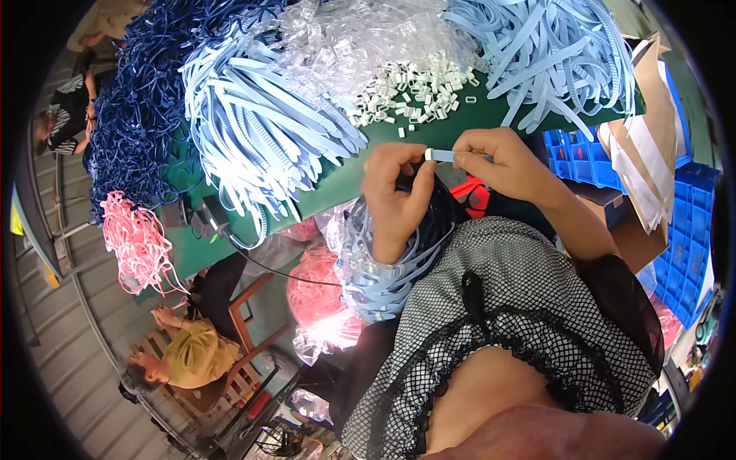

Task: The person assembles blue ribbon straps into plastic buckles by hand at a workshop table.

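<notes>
Both hands up over green desk [345,180] edge. Left hand [395,192] and right hand [498,157] fingers pinched on ends of pale blue strap [442,156] w/ small white clip. Blue crates [583,157] at right, contents hidden; clear bag [326,333] of pink straps below.

Strap [443,156]: pale blue plastic, smooth, between both hands.
Strap heaps [261,115]: same ribbed plastic, slight sheen, at 10 and 1 o'clock.
Clips [414,96]: white hard plastic, matt.
Clear pieces [345,38]: glossy, transparent plastic.
Table [345,172]: green, matt.
Crates [690,230]: blue plastic, at 3 o'clock.
Cords [134,238]: pink, rubbery.
</notes>
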The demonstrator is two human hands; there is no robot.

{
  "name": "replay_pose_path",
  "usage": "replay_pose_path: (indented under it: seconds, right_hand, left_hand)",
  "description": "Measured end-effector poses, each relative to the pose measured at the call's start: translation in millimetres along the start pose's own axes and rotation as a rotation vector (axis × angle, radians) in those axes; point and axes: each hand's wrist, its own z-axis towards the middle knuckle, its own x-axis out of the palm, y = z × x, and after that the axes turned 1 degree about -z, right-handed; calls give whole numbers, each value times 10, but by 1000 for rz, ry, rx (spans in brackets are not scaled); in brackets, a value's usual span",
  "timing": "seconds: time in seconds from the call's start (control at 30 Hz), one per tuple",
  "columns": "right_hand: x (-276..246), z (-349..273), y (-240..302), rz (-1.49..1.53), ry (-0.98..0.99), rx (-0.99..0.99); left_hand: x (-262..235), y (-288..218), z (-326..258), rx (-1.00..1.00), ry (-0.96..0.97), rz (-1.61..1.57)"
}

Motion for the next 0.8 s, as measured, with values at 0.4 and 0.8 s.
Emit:
replay_pose_path:
  seconds: [0.4, 0.8]
  right_hand:
    - [12, -95, -14, 20, 7, -39]
    - [-112, -137, 9, -399, -44, -334]
  left_hand:
    - [7, -157, -77, -542, 174, -686]
    - [106, -137, -32, -592, 369, -608]
